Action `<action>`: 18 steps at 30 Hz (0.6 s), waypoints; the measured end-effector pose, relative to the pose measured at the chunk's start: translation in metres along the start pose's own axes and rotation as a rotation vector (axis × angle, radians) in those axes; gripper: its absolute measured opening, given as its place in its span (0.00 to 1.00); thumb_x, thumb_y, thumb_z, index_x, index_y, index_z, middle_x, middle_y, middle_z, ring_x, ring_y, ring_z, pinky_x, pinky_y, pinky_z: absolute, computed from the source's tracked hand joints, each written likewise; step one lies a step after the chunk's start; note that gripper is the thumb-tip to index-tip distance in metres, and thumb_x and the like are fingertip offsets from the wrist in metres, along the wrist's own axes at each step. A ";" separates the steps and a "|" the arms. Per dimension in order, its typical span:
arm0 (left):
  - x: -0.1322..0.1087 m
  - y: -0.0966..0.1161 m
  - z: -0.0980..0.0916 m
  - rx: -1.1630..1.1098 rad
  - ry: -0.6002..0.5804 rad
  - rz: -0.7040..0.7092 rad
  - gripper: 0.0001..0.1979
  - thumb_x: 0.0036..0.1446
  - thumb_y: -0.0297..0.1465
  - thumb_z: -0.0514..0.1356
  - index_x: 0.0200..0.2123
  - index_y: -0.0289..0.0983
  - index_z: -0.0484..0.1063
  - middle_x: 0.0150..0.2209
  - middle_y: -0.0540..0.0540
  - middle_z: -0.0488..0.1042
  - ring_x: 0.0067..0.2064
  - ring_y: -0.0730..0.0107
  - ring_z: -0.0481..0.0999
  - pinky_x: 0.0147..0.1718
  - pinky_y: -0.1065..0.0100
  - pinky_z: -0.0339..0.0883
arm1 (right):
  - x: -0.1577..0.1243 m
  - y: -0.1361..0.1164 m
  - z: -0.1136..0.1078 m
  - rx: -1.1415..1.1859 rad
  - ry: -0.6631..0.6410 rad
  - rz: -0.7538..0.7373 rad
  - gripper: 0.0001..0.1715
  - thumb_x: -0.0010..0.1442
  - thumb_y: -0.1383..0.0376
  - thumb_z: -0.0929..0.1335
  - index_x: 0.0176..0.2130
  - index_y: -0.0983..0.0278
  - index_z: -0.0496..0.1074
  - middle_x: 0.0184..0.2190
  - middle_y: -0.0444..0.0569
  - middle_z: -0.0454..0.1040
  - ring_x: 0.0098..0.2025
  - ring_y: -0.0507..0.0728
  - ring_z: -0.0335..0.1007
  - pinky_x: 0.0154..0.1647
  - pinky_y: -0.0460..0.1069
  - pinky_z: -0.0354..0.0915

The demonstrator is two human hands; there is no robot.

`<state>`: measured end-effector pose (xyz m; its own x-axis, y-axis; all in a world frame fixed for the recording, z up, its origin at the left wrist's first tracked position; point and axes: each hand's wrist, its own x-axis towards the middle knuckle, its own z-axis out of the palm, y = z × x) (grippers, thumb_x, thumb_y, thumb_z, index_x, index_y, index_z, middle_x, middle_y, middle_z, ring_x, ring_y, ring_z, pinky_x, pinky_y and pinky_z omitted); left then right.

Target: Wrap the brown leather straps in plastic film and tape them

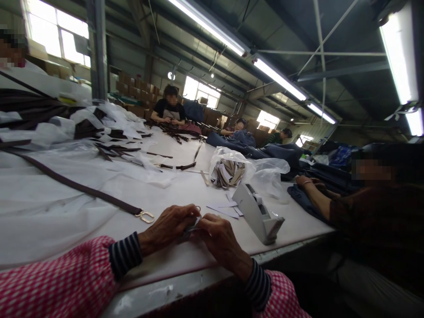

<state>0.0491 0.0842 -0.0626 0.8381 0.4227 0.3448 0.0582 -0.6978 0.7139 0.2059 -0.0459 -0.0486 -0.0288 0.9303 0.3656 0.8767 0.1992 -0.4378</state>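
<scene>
"Where was the small gray thing (193,224)?"

"Right between the left hand (168,225) and the right hand (219,236), over the near side of the desk (182,190). Both hands pinched it with their fingers."

"Which way did its long side go?"

"I couldn't tell. The fingers hid most of it."

"What was to the left?"

"A long brown strap (82,189). It slanted from far left to near right, and its gold clip (145,216) lay just beside the left hand."

"And to the right?"

"A tape holder (258,215). It slanted from far left to near right too. The right hand was nearer to it than the left hand."
</scene>
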 end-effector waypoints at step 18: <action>-0.001 0.004 0.000 -0.086 0.130 -0.087 0.09 0.62 0.38 0.61 0.41 0.39 0.71 0.35 0.49 0.76 0.36 0.64 0.73 0.37 0.63 0.64 | 0.045 0.030 0.001 0.666 -0.282 0.334 0.05 0.48 0.66 0.73 0.26 0.68 0.77 0.19 0.40 0.68 0.22 0.48 0.58 0.23 0.44 0.53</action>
<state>0.0487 0.0808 -0.0600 0.7541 0.5549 0.3514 0.0765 -0.6056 0.7921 0.2303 0.0023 -0.0465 -0.0137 0.9984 -0.0546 0.3919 -0.0449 -0.9189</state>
